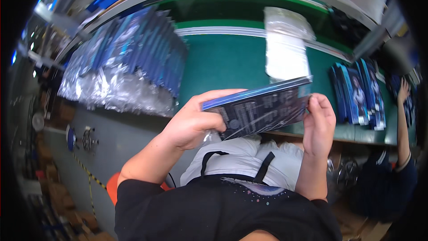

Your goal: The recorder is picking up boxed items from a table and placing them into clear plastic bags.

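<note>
At green bench: clamping flat, film-wrapped dark-blue box aslant between left hand at left end, right hand at right.

My fingers could pass over the green counter between the wrapped packages on the left and the pale bags; those and, farther right, blue packs blocked the way (as did the flat box I held).
</note>
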The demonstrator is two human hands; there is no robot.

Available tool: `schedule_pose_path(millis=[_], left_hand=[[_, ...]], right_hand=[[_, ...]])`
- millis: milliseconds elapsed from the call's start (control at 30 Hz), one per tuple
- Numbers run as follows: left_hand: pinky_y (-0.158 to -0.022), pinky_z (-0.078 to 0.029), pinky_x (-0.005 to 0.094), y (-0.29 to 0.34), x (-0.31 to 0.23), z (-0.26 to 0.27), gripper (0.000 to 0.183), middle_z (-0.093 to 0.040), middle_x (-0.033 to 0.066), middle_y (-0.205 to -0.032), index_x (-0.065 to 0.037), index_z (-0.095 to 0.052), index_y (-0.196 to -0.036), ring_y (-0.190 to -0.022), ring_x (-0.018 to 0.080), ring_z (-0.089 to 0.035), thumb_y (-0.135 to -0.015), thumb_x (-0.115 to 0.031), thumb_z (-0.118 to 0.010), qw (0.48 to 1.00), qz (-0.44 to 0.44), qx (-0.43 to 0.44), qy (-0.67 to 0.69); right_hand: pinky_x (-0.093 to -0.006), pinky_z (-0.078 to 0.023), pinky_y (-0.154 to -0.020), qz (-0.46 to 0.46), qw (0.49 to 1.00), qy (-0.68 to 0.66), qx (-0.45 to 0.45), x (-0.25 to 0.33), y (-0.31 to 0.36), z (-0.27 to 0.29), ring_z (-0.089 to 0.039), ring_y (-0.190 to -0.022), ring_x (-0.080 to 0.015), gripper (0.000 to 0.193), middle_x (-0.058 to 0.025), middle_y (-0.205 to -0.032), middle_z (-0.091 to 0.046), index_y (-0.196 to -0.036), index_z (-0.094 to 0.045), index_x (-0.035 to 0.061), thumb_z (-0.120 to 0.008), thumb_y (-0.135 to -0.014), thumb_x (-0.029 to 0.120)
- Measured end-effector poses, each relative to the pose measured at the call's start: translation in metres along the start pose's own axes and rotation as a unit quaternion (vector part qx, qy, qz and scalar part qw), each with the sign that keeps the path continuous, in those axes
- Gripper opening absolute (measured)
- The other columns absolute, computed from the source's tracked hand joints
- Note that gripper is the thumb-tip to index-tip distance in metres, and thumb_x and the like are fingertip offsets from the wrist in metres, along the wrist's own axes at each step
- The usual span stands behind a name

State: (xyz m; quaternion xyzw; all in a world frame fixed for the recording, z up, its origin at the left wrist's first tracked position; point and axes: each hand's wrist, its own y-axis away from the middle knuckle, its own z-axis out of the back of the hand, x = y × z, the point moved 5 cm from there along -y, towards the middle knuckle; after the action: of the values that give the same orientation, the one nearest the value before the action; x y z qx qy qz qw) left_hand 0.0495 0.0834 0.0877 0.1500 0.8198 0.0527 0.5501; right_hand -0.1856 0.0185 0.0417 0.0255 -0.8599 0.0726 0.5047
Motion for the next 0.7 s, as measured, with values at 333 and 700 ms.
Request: schedule_pose_path(millis=[333,700], left_hand=[[-0.091,-0.046,0.0351,0.083,-0.129,0.042,0.037,-0.063,0.0172,-0.114,0.000,-0.063,-0.111,-0.101,0.0256,-0.061,-0.075,0.008,-0.059,0.551,-0.585,-0.293,-0.519],[-0.103,-0.034,0.0388,0.062,-0.130,0.108,0.026,-0.063,0.0125,-0.117,-0.006,-0.069,-0.108,-0.121,0.0304,-0.048,-0.089,-0.021,-0.060,0.304,-0.395,-0.471,-0.728]], right_hand=[[-0.0380,-0.048,-0.082,-0.086,0.975,-0.201,0.041,-0.019,-0.014,0.010,-0.056,-0.092,-0.0212,0.016,-0.0097,-0.096,-0.059,-0.096,-0.053,0.0055,-0.046,-0.098,0.019],[-0.0303,-0.048,-0.074,0.052,0.998,0.047,-0.002,0.020,-0.023,0.037,-0.057,-0.082,-0.0176,0.013,-0.0089,-0.091,-0.057,-0.097,-0.053,0.0024,-0.049,-0.096,0.014]])
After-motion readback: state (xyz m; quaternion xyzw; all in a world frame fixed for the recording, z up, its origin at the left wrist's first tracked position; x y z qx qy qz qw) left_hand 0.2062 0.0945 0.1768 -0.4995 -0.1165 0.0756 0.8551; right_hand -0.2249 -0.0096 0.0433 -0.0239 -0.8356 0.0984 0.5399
